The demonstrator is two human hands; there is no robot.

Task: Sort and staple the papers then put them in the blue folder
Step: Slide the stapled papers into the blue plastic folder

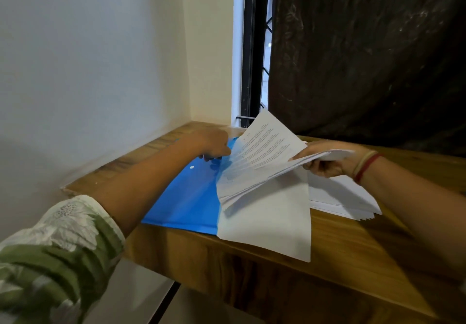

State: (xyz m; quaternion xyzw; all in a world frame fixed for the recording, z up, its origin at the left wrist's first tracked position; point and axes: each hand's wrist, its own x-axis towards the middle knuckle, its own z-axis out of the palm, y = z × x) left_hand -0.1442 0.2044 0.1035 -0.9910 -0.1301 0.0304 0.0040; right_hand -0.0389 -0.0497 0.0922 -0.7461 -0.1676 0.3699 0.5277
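Well, limp papers [259, 170], glossy folder [186, 197].

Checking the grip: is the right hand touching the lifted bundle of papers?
Touching. The head view shows the right hand gripping the lifted papers by one edge.

The right hand [330, 161] grips a fanned sheaf of papers [252, 170] that reaches toward the blurred left hand [214, 144], itself above the blue folder [184, 197]. Another stack [345, 197] lies below the right wrist.
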